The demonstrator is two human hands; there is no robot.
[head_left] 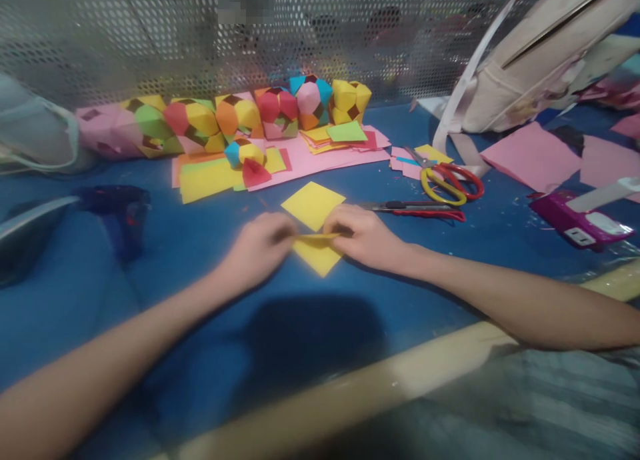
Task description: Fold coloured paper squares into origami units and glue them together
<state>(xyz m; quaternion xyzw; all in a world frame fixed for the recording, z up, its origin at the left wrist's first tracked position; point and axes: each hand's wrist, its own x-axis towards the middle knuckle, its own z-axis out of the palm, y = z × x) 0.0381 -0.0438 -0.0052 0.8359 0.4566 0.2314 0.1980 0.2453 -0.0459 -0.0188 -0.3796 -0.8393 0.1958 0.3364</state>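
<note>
A folded yellow paper (318, 253) lies on the blue table (210, 260) between my hands. My left hand (260, 243) is closed and pinches its left end. From the other side, my right hand (365, 237) presses and pinches the right end of the fold with closed fingers. Just behind them lies a flat yellow paper square (313, 203), apart from both hands.
Several colourful folded paper balls (240, 113) line the perforated metal back wall, with stacks of pink and yellow sheets (300, 157) in front. Scissors (450, 183) and a red-handled tool (420, 210) lie right of my hands. A glue gun (117, 203) lies left, a purple device (580, 223) and a bag (540, 60) right.
</note>
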